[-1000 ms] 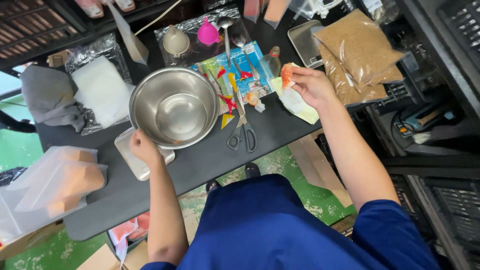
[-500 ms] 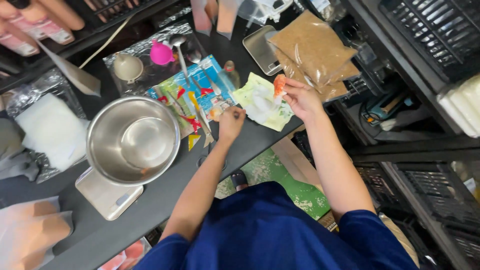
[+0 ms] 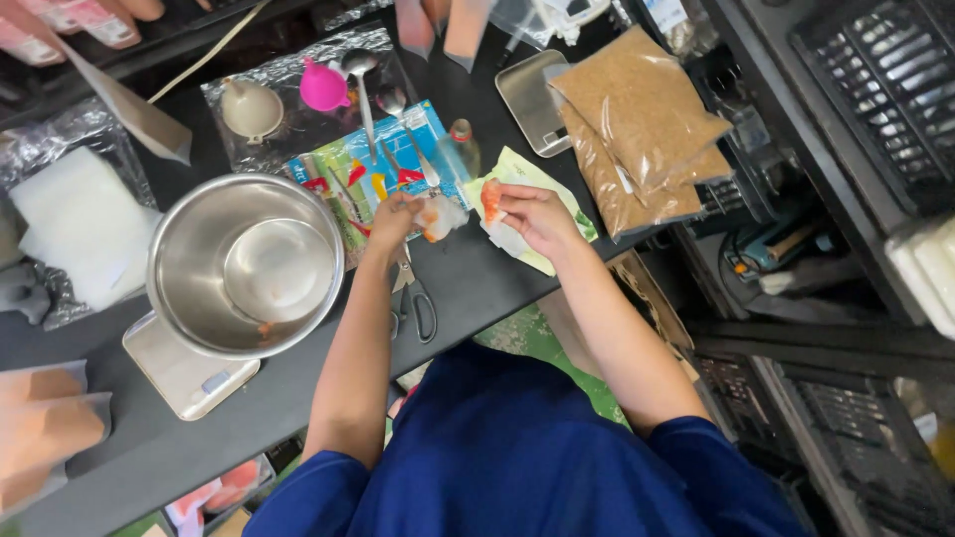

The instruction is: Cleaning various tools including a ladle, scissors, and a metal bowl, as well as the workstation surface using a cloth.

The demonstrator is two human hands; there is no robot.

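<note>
My left hand [image 3: 396,219] pinches a small clear plastic wrapper with an orange bit [image 3: 438,217] above the dark table [image 3: 298,378]. My right hand [image 3: 532,219] holds an orange piece [image 3: 490,199] against a yellow-green and white packet [image 3: 517,239]. The two hands are close together, almost touching. A steel bowl [image 3: 246,264] sits on a flat scale [image 3: 184,373] to the left of my left hand. Scissors [image 3: 416,298] lie on the table just under my left wrist.
Two bags of brown granules [image 3: 637,119] and a metal tray [image 3: 527,89] lie at the back right. A pink funnel [image 3: 323,88], a white funnel [image 3: 251,109] and spoons [image 3: 363,80] rest on foil. A white pad [image 3: 80,224] lies at the left. Black crates [image 3: 875,80] stand right.
My left hand left the bowl's rim, reached right across the table and picked up the small wrapper. My right hand came inward with the orange piece to meet it.
</note>
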